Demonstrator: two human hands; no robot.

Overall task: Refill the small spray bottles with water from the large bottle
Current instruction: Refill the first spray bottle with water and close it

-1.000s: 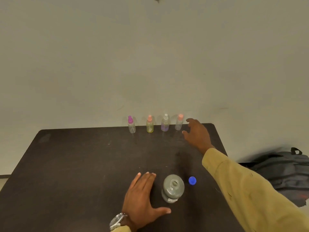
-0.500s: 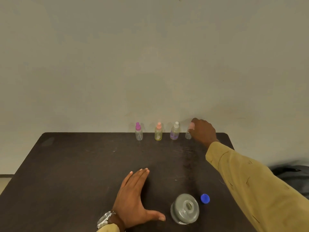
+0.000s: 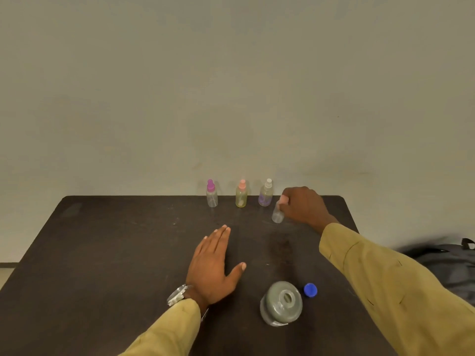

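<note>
While the right grip (image 3: 303, 209) pinched the pink-capped spray bottle (image 3: 277, 214) by its top, nearly upright, far right on the bench (image 3: 115, 240), the uncapped large bottle (image 3: 281, 303) stood directly nearer, closer to the flat, open left grip (image 3: 213, 268).

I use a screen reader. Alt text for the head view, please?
The right hand grips a pink-capped spray bottle, in front of three more bottles lined along the far edge of a dark table. The left hand lies flat on the table, near the uncapped large bottle and a blue cap.
</note>
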